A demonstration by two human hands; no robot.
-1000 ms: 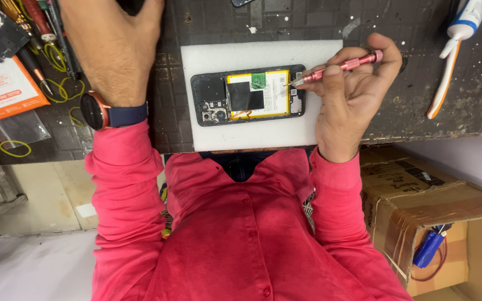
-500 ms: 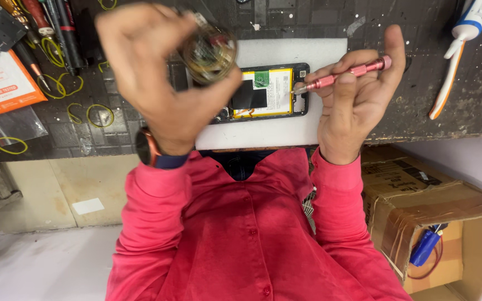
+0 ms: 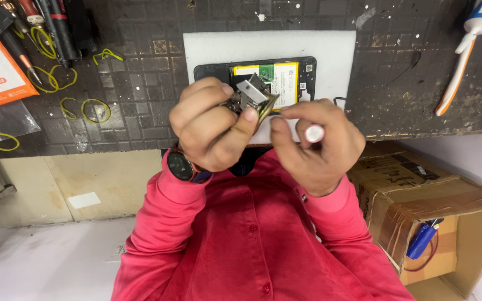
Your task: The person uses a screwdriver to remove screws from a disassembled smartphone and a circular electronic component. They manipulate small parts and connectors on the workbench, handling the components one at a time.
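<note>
Fingers of the left hand (image 3: 210, 125) are curled tight around a small metal part (image 3: 252, 96), thumb pressed on its lower edge, so it sits raised and tilted toward the face, above the near edge of the bench (image 3: 140, 72). It looks like a shielded bit of circuit board, though the detail is too small to be sure. The right hand (image 3: 316, 145) pinches a pink screwdriver (image 3: 313, 134) between thumb and forefinger, cap end toward the camera and shaft pointing at the part, presumably to work on it at close range.

Beneath both hands the opened phone (image 3: 285, 75) lies flat on a white mat (image 3: 336, 50) at the middle of the near edge, battery showing, left where it stays steady. Yellow rubber bands (image 3: 93, 108) scatter toward the left end; a glue tube (image 3: 464, 50) lies at the right end. A cardboard box (image 3: 436, 206) stands below the right side.
</note>
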